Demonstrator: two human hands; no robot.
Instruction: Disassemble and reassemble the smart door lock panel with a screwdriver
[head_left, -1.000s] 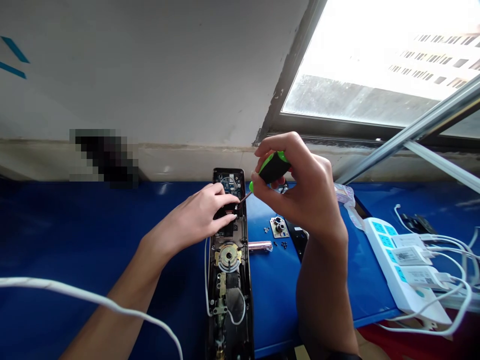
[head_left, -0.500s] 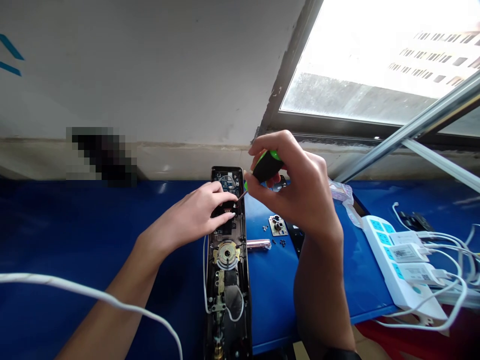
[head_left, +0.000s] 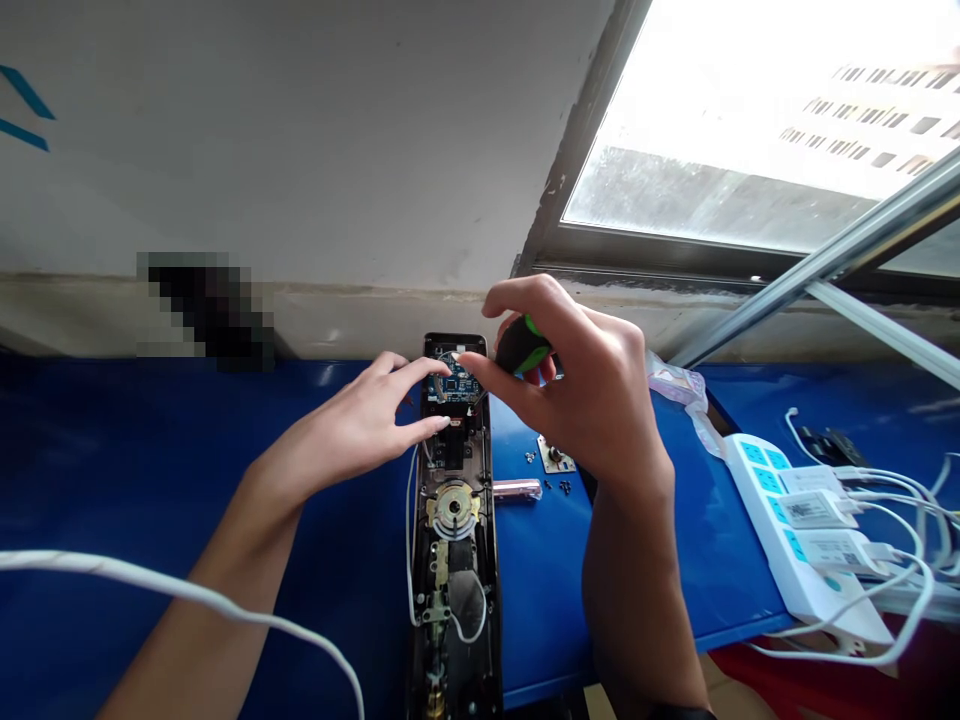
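A long dark housing [head_left: 486, 560], opened up like the inside of an electronic door lock, lies lengthwise in front of me. A blue circuit board [head_left: 455, 386] is set in its far end, with a round metal piece [head_left: 455, 507] nearer to me. My right hand [head_left: 577, 370] grips a screwdriver [head_left: 523, 345] by its black and green handle above the board's right side; its tip is hard to make out. My left hand [head_left: 375, 410] reaches in from the left, thumb and forefinger apart, at the left side of the board. I see nothing held between them.
Right of the housing lie loose screws [head_left: 565, 487], a small square board [head_left: 555, 455] and a pinkish wrapped bar [head_left: 517, 490]. Farther right is a white power strip [head_left: 799, 540] with plugs and cables. A white cable [head_left: 187, 590] crosses the lower left foreground.
My left hand has drawn back a little to the left, uncovering more of the blue board. My right hand has shifted slightly left with the screwdriver, its thumb now stretched over the board.
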